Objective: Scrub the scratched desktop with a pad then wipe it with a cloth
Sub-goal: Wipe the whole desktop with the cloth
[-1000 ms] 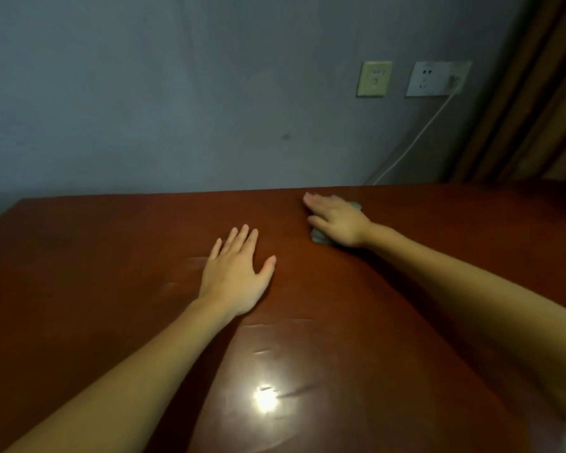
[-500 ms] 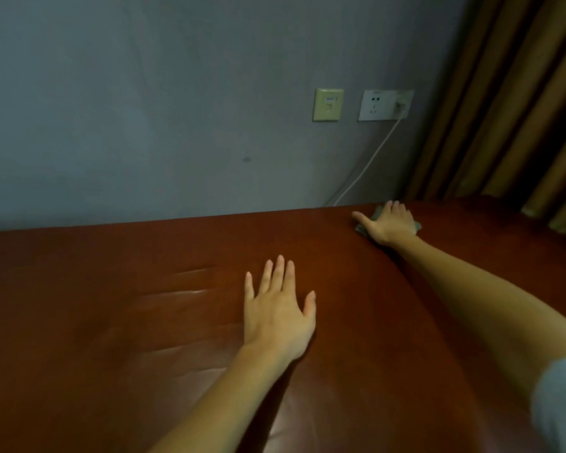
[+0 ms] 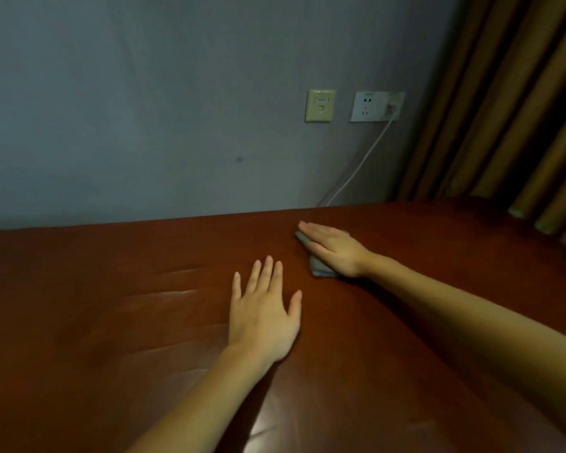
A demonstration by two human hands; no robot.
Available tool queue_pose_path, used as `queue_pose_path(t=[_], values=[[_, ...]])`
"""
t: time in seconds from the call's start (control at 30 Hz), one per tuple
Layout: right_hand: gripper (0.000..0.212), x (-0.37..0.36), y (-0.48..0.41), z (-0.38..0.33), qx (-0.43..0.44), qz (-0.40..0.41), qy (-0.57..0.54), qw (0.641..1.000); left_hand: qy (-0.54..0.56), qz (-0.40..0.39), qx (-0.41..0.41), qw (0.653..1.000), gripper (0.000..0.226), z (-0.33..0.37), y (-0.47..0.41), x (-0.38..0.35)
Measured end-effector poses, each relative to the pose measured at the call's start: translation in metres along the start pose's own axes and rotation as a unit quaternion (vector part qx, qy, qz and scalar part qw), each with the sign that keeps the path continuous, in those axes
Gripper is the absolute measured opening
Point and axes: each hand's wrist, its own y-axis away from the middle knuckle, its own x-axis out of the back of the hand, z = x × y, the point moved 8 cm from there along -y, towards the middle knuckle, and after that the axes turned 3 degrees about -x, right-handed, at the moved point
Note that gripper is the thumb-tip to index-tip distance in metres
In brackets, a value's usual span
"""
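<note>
Though flat, pad (image 3: 319, 270) beneath right hand (image 3: 335, 250)

Count, head view.
Hands: 2, the left hand (image 3: 262, 318) and the right hand (image 3: 334, 250).
Desktop (image 3: 111, 322): 1, red-brown.
Grey pad (image 3: 321, 271): 1; whether it is a pad or a folded cloth cannot be told.
Wall plates: 2, a yellowish plate (image 3: 321, 105) and a white socket (image 3: 370, 106).
Cable (image 3: 356, 168): 1, white.
Curtain (image 3: 504, 109): 1, brown, in several folds.
Pale streaks on the wood: several, too blurred for an exact count.
</note>
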Motion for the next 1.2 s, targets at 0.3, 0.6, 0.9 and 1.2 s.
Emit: queue_pose_path(t=[0.3, 0.6, 0.9, 1.2], values=[[0.053, 0.012, -0.056, 0.099, -0.228, 0.022, 0.032, 0.973, 0.001, 0.003, 0.005, 1.000, 0.065, 0.000, 0.000, 0.000], [0.050, -0.009, -0.021, -0.020, 0.026, 0.016, 0.024, 0.999, -0.004, 0.004, 0.004, 1.000, 0.065, 0.000, -0.002, -0.001], [0.050, 0.004, -0.025, 0.089, -0.158, -0.001, 0.046, 0.986, 0.000, 0.011, 0.003, 1.000, 0.065, -0.002, -0.001, 0.000], [0.055, -0.014, 0.008, -0.026, -0.030, -0.015, 0.059, 0.998, -0.005, -0.002, 0.006, 1.000, 0.061, 0.000, -0.002, -0.001]])
